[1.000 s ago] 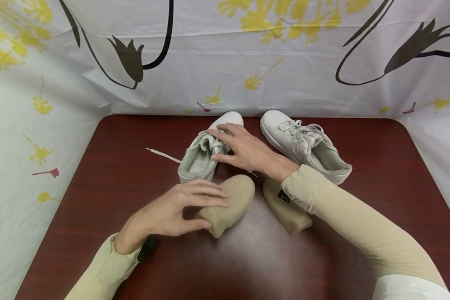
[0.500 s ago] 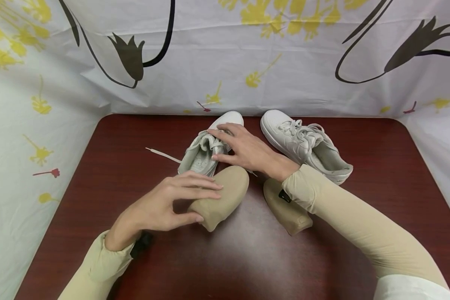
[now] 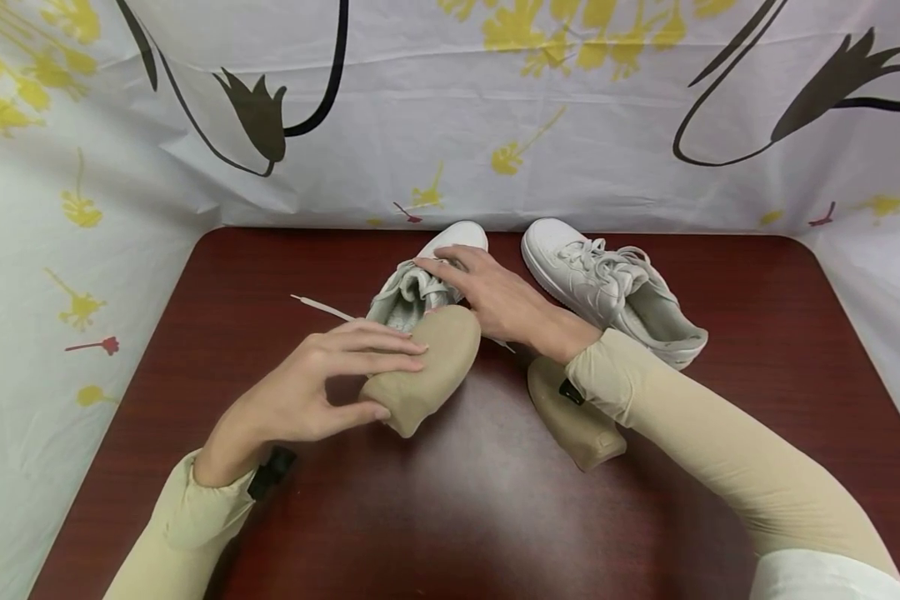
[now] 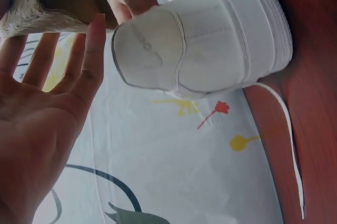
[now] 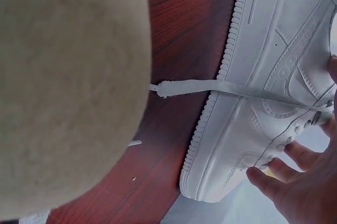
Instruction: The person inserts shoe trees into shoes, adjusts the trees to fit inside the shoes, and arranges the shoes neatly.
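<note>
My left hand (image 3: 300, 383) grips a beige toe-shaped shoe form (image 3: 442, 358), thumb on its near end and fingers over its top. The form's hollow, rough-edged end (image 4: 68, 2) shows in the left wrist view. It overlaps the opening of the left white sneaker (image 3: 453, 237) in the head view. My right hand (image 3: 498, 296) rests on that sneaker, fingers spread over its lacing. In the right wrist view, the fingers (image 5: 268, 182) lie along the eyelets. The sneaker's heel (image 4: 210, 39) faces the left wrist camera.
A second beige form (image 3: 585, 437) lies under my right wrist. Farther right, another white sneaker (image 3: 607, 287) stands with its laces done. A loose white lace (image 3: 318, 307) trails left across the dark red table (image 3: 255, 267). A patterned white sheet (image 3: 390, 150) hangs behind.
My left hand has raised the form and carried it up and to the left, over the left sneaker's opening. The right hand has stayed on the sneaker.
</note>
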{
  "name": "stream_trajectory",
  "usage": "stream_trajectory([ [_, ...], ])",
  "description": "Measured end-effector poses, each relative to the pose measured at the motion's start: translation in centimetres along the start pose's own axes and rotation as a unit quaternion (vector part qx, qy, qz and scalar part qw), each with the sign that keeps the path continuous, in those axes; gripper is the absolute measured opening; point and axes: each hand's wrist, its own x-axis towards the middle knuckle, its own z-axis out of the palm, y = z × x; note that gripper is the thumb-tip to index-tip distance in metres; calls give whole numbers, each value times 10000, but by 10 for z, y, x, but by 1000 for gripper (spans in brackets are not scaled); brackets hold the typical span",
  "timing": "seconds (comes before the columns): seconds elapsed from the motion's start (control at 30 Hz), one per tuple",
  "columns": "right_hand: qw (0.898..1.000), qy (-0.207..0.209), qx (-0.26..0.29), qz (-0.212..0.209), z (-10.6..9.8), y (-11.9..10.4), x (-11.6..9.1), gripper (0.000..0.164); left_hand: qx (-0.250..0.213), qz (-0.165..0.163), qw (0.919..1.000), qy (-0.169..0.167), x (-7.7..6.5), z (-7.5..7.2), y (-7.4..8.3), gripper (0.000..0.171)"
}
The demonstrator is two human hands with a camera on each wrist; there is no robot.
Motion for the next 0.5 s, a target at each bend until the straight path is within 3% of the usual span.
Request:
stream_trajectory([
  [0.27, 9999, -43, 73, 79, 1, 0, -2, 72, 79, 130, 9997, 209, -3, -7, -5, 41],
  [0.5, 10000, 38, 8, 2, 2, 1, -1, 70, 72, 60, 9995, 314, -9, -14, -8, 45],
])
